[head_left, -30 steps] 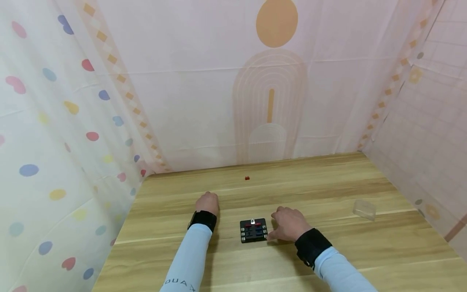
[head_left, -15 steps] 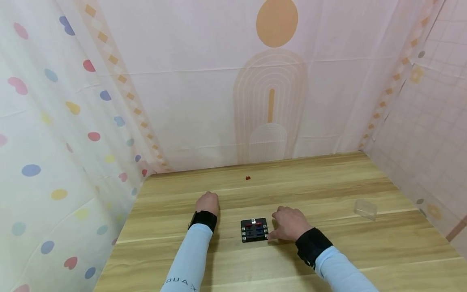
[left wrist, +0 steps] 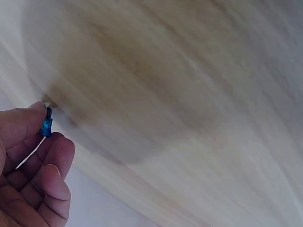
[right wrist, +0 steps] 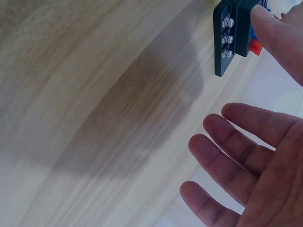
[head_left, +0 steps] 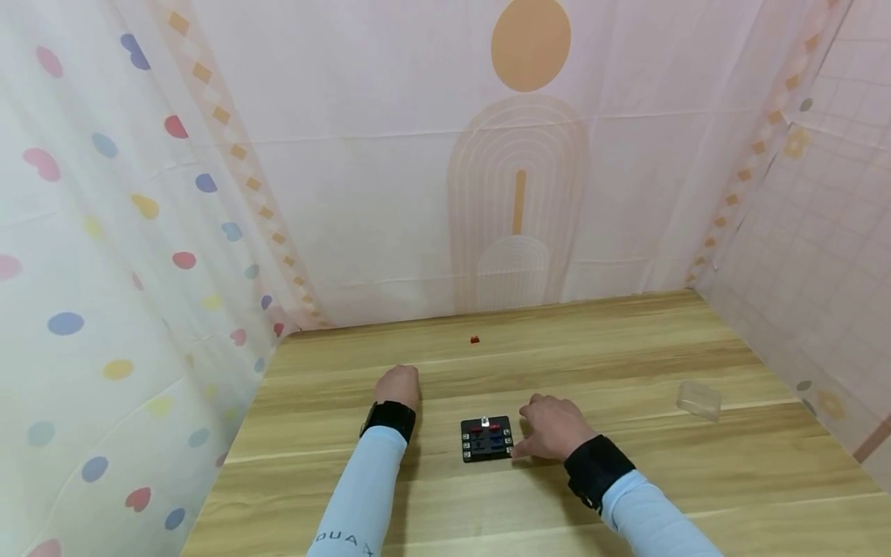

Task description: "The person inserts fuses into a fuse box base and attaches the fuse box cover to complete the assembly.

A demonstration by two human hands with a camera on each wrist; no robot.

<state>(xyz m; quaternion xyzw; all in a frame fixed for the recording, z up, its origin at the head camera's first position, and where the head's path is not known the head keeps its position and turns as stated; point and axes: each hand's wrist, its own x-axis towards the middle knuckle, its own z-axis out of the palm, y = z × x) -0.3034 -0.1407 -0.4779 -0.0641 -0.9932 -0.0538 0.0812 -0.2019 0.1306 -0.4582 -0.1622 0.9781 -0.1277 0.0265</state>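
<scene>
In the left wrist view, my left hand [left wrist: 33, 161] pinches a small blue blade fuse [left wrist: 46, 126] between thumb and finger. From the head view this hand [head_left: 398, 384] is seen from behind over the table, left of a black fuse block [head_left: 487, 445], and it hides the blue fuse. Red and blue fuses sit in the block, with metal screw terminals along its sides. At the block's right side is my right hand [head_left: 553, 427]. Its thumb [right wrist: 279, 40] lies at the block in the right wrist view; whether it touches cannot be told. The other fingers are spread and hold nothing.
A small red piece [head_left: 475, 340] lies near the back of the wooden table [head_left: 599, 340]. On the right is a clear plastic cover [head_left: 699, 400]. Patterned curtains [head_left: 390, 216] hang behind the table and along both sides.
</scene>
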